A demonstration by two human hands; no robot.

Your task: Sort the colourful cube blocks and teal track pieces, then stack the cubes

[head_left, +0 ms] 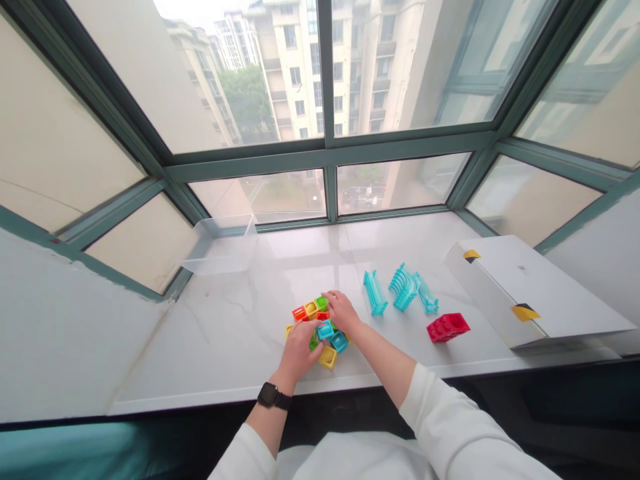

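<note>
Both hands are down on the cubes (pixel 320 330), a small cluster of coloured hollow blocks on the white bench (pixel 240 333). The left hand (pixel 299 350), watch on its wrist, has its fingers curled over the near side of the cluster, touching a blue cube; whether they grip it I cannot tell. The right hand (pixel 341 311) lies across the far side, fingers bent onto the green and yellow cubes. Right of those fingers, well apart: three teal ribbed pieces (pixel 400 290), then a red block (pixel 447 327), then a long white box (pixel 530 290). Far left of the fingers, by the window, sits a clear tub (pixel 223 250). Nothing lies between hands and cubes.
</note>
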